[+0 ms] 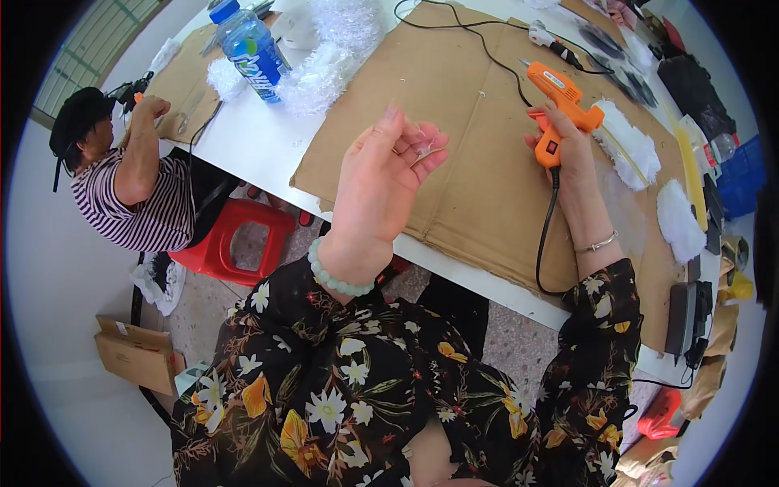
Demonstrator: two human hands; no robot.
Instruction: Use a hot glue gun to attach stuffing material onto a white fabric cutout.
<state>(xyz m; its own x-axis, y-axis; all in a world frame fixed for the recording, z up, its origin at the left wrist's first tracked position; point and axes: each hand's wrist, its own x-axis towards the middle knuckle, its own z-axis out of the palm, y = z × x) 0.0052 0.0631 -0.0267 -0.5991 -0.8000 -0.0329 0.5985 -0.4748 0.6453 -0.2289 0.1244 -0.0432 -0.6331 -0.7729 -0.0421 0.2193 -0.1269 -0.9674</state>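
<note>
My right hand (568,158) grips an orange hot glue gun (578,112) by its handle, with the nozzle pointing to the far left over the cardboard. A glue stick (626,152) sticks out of its back end, and a black cord hangs from the handle. Above the near part of the cardboard sheet (462,138), my left hand (377,174) is raised with its palm turned up and its fingers curled in. Something small and pale shows at those fingertips, too small to make out. The two hands are well apart.
White tinsel (345,40) and a blue-labelled plastic bottle (251,61) stand at the far left. Fluffy white pieces (680,221) lie at the right. A second glue gun (553,42) and its cord lie at the back. One person (134,178) sits at the left beside a red stool (235,239).
</note>
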